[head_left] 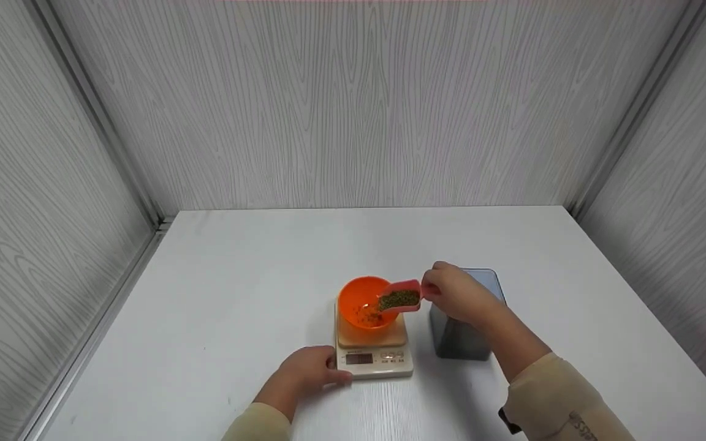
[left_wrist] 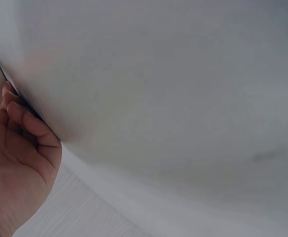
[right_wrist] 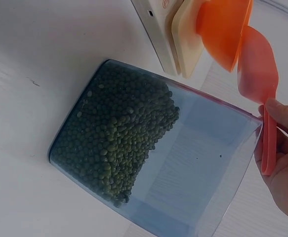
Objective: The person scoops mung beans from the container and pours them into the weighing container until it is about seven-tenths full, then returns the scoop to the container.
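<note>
My right hand (head_left: pixel 460 293) grips a pink scoop (right_wrist: pixel 258 66) by its handle. Green mung beans (head_left: pixel 399 299) fill the scoop, whose front lip overlaps the rim of an orange bowl (head_left: pixel 353 294). A few beans lie at the bottom of this bowl, which sits on the platform of a white kitchen scale (head_left: pixel 374 371). At the scale's front left corner, my left hand (head_left: pixel 309 370) holds its edge, thumb along the front and fingers curled at the side. Below my right hand stands a clear bluish container (right_wrist: pixel 203 133), partly filled with mung beans (right_wrist: pixel 121 138).
The scale and container stand side by side on a white table (head_left: pixel 236 275). Grey wood-grain panels rise at the back (head_left: pixel 353 104), left (head_left: pixel 40 202) and right (head_left: pixel 665 184) of it.
</note>
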Available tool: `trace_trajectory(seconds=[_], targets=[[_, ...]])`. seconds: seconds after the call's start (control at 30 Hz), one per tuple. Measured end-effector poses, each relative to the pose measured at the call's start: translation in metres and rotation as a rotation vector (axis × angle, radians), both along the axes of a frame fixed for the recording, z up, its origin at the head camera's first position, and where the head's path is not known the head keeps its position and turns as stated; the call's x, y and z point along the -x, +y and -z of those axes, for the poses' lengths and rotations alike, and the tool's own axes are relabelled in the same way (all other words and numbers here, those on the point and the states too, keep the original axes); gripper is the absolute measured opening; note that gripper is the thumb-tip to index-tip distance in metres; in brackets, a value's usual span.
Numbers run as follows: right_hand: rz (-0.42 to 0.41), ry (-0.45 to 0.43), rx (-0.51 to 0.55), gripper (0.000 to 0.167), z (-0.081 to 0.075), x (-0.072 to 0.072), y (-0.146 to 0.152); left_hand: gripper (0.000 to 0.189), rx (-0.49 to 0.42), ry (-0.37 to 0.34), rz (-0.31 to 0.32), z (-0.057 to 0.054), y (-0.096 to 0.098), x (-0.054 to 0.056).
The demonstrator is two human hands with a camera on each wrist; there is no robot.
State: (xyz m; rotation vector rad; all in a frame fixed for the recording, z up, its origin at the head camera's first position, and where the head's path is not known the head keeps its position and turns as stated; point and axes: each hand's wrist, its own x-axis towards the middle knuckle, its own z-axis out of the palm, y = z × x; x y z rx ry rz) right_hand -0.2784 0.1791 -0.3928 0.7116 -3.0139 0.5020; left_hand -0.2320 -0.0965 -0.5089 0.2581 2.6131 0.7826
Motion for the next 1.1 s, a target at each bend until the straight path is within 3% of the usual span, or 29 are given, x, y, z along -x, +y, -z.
trace_trajectory(seconds=[0.4,0.8,1.1], targets=[[0.026,-0.026,-0.009,0.008,-0.0037,-0.0007,-0.0030,0.040,0.003,-0.002,-0.008,-0.0008,0.0013,-0.0013],[-0.028,0.055,-0.040,0.006,-0.0027,0.0007,-0.0020,0.042,0.004,0.033,0.010,0.0030,-0.0006,-0.0007],[0.017,0.016,-0.064,0.008,-0.0075,-0.0006,-0.0050,0.040,-0.002,0.026,0.012,0.0031,-0.0002,0.0001]])
